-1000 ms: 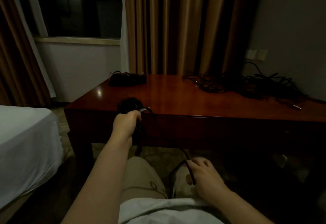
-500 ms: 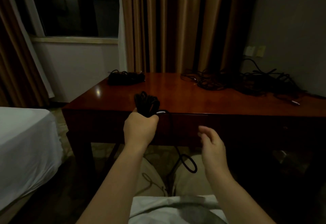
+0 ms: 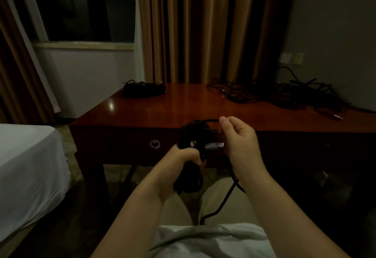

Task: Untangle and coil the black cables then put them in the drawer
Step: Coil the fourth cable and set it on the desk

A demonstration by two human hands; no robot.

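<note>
L hand (image 3: 184, 161) clenches the coiled black cable (image 3: 190, 176) in front of the table (image 3: 183, 105) edge, coil's long axis hanging 12-to-6. R hand (image 3: 239, 141), just at 3 o'clock of it, pinches the free strand (image 3: 209, 120) w/ fingers (image 3: 223, 120) arching over the coil top. Loose tail drops toward 6, so next wrap prob. goes R to L. Drawer (image 3: 154, 144) sits shut at 10 o'clock.

black cables (image 3: 284, 93), red-brown desk (image 3: 183, 105) — tan curtains (image 3: 203, 28)

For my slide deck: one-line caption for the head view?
Left hand grips coiled cable; right hand pinches its loose end above the desk.
</note>
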